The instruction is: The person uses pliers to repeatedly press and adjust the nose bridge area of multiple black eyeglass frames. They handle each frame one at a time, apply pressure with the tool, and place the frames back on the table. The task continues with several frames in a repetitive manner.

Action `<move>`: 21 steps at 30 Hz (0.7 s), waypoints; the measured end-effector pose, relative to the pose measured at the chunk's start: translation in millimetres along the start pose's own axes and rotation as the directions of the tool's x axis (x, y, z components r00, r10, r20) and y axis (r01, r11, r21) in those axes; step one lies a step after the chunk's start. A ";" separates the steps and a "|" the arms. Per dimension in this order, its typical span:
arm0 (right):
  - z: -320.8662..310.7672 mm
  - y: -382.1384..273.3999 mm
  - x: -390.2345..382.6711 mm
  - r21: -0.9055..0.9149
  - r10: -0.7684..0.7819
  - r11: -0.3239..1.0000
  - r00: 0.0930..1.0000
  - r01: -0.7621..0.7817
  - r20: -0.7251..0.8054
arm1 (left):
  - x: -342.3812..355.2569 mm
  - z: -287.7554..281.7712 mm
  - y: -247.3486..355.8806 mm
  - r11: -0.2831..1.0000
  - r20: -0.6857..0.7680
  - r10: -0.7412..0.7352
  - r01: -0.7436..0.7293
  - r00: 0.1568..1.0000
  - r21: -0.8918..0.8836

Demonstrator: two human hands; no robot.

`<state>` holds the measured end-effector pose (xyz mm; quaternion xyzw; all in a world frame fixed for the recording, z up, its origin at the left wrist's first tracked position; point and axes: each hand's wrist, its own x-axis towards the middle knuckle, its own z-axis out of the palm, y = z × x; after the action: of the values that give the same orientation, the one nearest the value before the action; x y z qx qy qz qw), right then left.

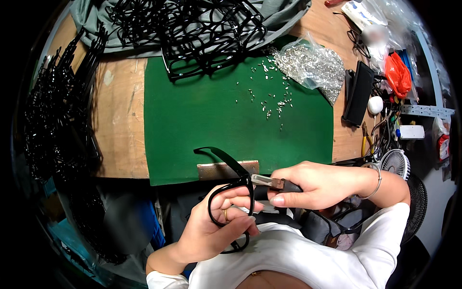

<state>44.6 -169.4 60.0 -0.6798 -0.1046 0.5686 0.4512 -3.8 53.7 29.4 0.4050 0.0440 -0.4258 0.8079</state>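
Note:
My left hand (207, 232) is closed on a glossy black eyeglass frame (230, 162) near the table's front edge. Its fingers pass behind one lens opening, with the thumb across the front. One temple sticks out up and to the left; the other lens opening is partly hidden below the hand. In my right hand (315, 185) is a pair of pliers (263, 180), whose handles are mostly hidden in the fist. The metal jaws meet the frame's corner, by the temple hinge. Whether they clamp a part there is too small to tell.
A green mat (192, 111) covers the table's middle, with small silvery pieces (269, 113) scattered beside their plastic bag (310, 62). Black eyeglass frames (202, 36) pile up on grey cloth. Black temples (60, 115) heap at left. A black case (360, 94) and small fan (395, 163) are right.

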 end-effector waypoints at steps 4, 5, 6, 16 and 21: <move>-3.2 -4.8 3.5 -0.092 -0.035 0.995 0.999 0.035 0.006 | -1.4 0.5 -2.3 1.000 -0.006 -0.013 0.013 1.000 -0.004; -4.0 -6.1 4.2 -0.124 -0.056 0.991 0.998 0.055 0.001 | -2.1 0.7 -3.5 1.000 -0.008 -0.017 0.017 1.000 -0.009; -5.6 -12.9 5.3 -0.095 -0.050 0.994 0.999 0.049 -0.010 | -2.9 0.9 -3.2 1.000 -0.008 -0.014 0.014 1.000 0.009; -12.3 -4.3 0.5 -0.183 0.018 0.983 1.000 -0.021 -0.019 | 4.4 9.3 0.3 0.999 -0.011 -0.031 0.031 0.999 0.016; -28.2 23.2 11.7 -0.135 -0.096 0.987 0.992 0.084 -0.087 | 2.9 6.8 1.5 0.999 -0.022 -0.033 0.032 0.999 -0.029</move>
<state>64.4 -188.9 33.6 -0.7284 -0.1513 0.5071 0.4353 -2.8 47.5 33.7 0.3973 0.0657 -0.4335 0.8062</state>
